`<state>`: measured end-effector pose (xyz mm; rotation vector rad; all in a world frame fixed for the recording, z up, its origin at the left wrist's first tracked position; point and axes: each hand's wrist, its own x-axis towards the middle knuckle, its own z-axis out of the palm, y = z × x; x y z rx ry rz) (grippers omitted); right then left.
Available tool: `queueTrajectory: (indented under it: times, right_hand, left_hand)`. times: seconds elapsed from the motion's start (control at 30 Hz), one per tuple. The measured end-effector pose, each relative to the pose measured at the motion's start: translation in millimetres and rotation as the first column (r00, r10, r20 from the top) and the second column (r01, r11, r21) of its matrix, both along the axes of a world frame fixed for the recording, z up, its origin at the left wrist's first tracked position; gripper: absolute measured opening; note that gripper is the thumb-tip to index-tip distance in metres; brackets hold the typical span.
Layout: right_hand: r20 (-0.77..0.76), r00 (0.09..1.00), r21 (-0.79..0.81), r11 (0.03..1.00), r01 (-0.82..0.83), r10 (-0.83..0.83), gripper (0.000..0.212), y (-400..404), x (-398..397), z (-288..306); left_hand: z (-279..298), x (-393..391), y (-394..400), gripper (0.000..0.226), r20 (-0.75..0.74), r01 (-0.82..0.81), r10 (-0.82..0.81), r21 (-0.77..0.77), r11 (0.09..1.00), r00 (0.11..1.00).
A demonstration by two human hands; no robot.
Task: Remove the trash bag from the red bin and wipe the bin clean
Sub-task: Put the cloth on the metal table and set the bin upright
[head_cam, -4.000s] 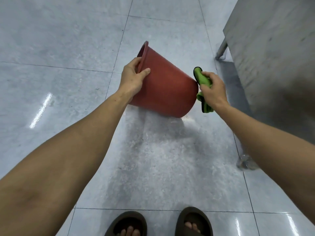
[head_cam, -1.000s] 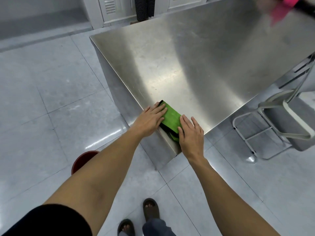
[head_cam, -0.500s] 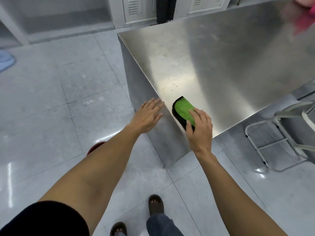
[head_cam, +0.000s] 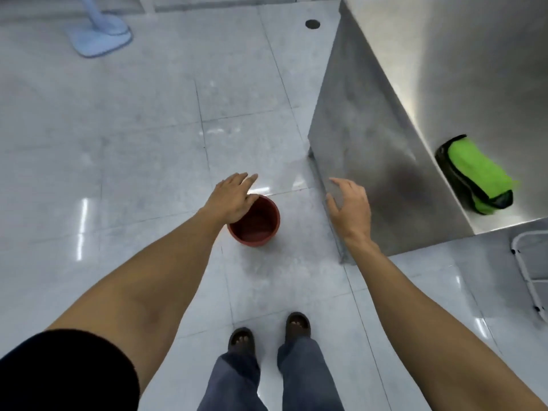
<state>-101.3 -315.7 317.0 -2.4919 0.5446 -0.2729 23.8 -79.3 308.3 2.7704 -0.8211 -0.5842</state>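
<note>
The red bin stands upright on the tiled floor in front of my feet, with no bag in it. My left hand hovers over its left rim, fingers straight, holding nothing. Farther right, my right hand hangs in the air with relaxed fingers, in front of the steel table's side panel. The folded green cloth lies on the steel table near its front edge, apart from both hands.
The table's corner and side panel stand just right of the bin. A white metal chair frame is at the far right. A pale blue fan base and a floor drain lie farther off.
My right hand has let go of the green cloth, which stays on the table. My view has turned down and left to the bin, and both hands have come off the table toward it.
</note>
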Motion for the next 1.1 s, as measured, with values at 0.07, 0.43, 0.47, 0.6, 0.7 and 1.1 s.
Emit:
queueTrajectory:
  times: [0.07,0.43,0.47,0.6,0.7,1.1]
  right_hand:
    - [-0.108,0.994,0.048,0.999,-0.022,0.027,0.039,21,9,-30]
    - [-0.527,0.843,0.051,0.994,-0.095,0.108,0.059,50,54,-275]
    - [-0.538,0.835,0.055,0.993,-0.104,0.118,0.06,52,59,-302]
    - [-0.527,0.837,0.058,0.989,-0.137,0.147,0.064,60,70,-396]
    - [-0.474,0.866,0.092,0.987,-0.13,0.158,0.067,65,80,-451]
    - [-0.266,0.964,0.158,0.987,0.038,0.005,0.066,72,76,-525]
  left_hand:
    - [-20,-3,27,0.06,-0.038,-0.073,0.073,0.018,0.997,0.997]
    - [-243,18,83,0.067,-0.147,-0.309,0.325,0.122,0.943,0.934]
    - [-270,22,85,0.067,-0.15,-0.313,0.329,0.124,0.942,0.932]
    - [-366,33,87,0.069,-0.194,-0.336,0.353,0.115,0.935,0.915]
    - [-427,44,84,0.071,-0.195,-0.337,0.345,0.072,0.939,0.918]
    - [-509,55,66,0.074,-0.093,-0.348,0.341,-0.067,0.935,0.935]
